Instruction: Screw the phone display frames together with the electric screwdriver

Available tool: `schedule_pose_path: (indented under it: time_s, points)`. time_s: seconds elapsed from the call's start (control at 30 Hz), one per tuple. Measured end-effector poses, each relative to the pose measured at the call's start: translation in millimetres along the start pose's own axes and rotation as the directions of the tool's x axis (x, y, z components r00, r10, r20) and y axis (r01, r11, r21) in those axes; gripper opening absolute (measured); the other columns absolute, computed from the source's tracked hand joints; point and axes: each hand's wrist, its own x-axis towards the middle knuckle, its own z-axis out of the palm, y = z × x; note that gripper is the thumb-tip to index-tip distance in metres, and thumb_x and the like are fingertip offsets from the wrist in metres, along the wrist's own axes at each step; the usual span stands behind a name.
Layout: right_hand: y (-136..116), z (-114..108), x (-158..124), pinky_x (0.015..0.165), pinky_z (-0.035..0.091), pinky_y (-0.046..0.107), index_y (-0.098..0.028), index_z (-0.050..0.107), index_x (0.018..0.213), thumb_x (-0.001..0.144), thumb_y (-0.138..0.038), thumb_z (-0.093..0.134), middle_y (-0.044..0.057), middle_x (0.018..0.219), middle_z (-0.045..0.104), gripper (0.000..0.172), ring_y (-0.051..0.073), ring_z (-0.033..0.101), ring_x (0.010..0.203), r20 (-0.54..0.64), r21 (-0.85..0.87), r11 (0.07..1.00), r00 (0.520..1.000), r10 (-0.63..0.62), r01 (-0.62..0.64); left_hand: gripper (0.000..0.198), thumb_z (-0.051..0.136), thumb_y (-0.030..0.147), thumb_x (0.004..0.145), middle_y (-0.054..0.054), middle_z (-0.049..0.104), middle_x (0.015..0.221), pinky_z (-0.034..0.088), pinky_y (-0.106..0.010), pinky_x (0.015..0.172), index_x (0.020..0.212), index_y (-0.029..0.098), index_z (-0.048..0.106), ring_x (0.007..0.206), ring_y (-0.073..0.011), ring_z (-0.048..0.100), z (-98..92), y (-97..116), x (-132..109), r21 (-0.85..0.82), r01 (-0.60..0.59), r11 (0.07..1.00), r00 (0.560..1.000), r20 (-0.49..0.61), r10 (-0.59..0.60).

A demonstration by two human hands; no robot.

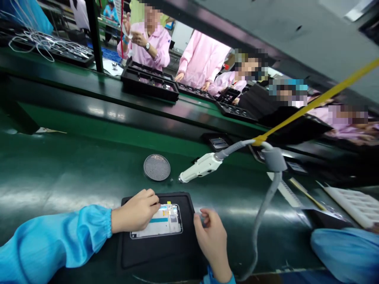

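A phone frame (156, 228) with a silvery inside, a blue-green strip and a small yellow tab lies in a black foam-like tray (160, 256) on the green bench. My left hand (137, 211) reaches over the frame's upper left part. Its fingers are curled and pressed together close above the frame; whatever they may pinch is hidden. Beside the tray's right edge is my right hand (211, 238), loosely curled, thumb and fingers apart, holding nothing visible. The thumb is close to the tray edge; whether it touches I cannot tell.
A white electric screwdriver (199, 167) hangs from a yellow strap (319, 96), with its grey cable (259, 225) looping down right. Left of it sits a round dish (156, 167). Black trays (149, 83) line the raised shelf. Several co-workers in pink (203, 59) are beyond; a blue sleeve (345, 252) shows at right.
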Motion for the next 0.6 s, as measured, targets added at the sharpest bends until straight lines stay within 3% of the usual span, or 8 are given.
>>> schedule_pose_path:
  time_s: [0.1,0.2,0.33,0.43,0.53,0.6]
  points:
    - [5,3,-15,0.07,0.05,0.043,-0.016,0.064,0.098,0.082,-0.047,0.061,0.012,0.085,0.066,0.035,0.028,0.062,0.079,0.035,-0.053,0.998,0.999,0.016,-0.014,0.034,0.044,0.011,0.092,-0.021,0.06,0.116,0.047,-0.049,0.09,0.121,0.009,0.061,0.108,-0.0339,0.055,-3.7,2,-4,0.103,0.079,0.992,0.997,-0.019,-0.077]
    - [9,4,-30,0.077,0.052,0.046,-0.018,0.066,0.097,0.085,-0.049,0.058,0.012,0.089,0.068,0.035,0.03,0.064,0.086,0.101,-0.045,0.999,0.995,0.008,-0.003,0.03,0.041,0.019,0.096,-0.022,0.06,0.105,0.048,-0.051,0.083,0.113,0.006,0.062,0.099,-0.0353,0.056,-9.8,-3,-8,0.159,0.183,0.97,0.983,-0.026,-0.181]
    - [11,-1,-50,0.062,0.052,0.034,-0.021,0.065,0.08,0.091,-0.048,0.048,0.007,0.073,0.065,0.033,0.022,0.064,0.068,0.164,0.022,1.0,0.986,0.005,-0.009,0.029,0.039,0.027,0.098,-0.015,0.061,0.093,0.048,-0.047,0.077,0.089,0.012,0.063,0.086,-0.0308,0.055,-8.5,-12,-17,0.139,0.177,0.974,0.981,0.05,-0.185]
    - [8,-9,-61,0.059,0.052,0.03,-0.021,0.065,0.081,0.092,-0.048,0.045,0.007,0.074,0.067,0.035,0.02,0.066,0.066,0.152,0.08,0.996,0.988,0.02,-0.033,0.031,0.034,0.028,0.1,-0.012,0.061,0.091,0.049,-0.043,0.078,0.087,0.016,0.059,0.084,-0.0278,0.056,-7.6,-11,-30,0.086,0.165,0.982,0.982,0.079,-0.172]
    - [3,-21,-65,0.057,0.054,0.028,-0.02,0.067,0.091,0.09,-0.054,0.05,0.008,0.079,0.07,0.038,0.019,0.068,0.066,0.109,0.233,0.959,0.984,0.14,-0.162,0.03,0.029,0.03,0.104,-0.008,0.061,0.094,0.051,-0.032,0.074,0.096,0.019,0.056,0.08,-0.0202,0.059,-19.5,-4,-40,0.002,0.168,0.986,0.982,0.08,-0.168]
    - [1,-31,-66,0.056,0.055,0.028,-0.019,0.068,0.099,0.082,-0.059,0.061,0.009,0.083,0.072,0.044,0.02,0.069,0.065,0.072,0.452,0.842,0.954,0.293,-0.293,0.031,0.027,0.033,0.105,-0.005,0.06,0.095,0.051,-0.026,0.074,0.099,0.021,0.054,0.081,-0.016,0.06,-32.6,4,-42,-0.039,0.166,0.985,0.985,0.061,-0.164]
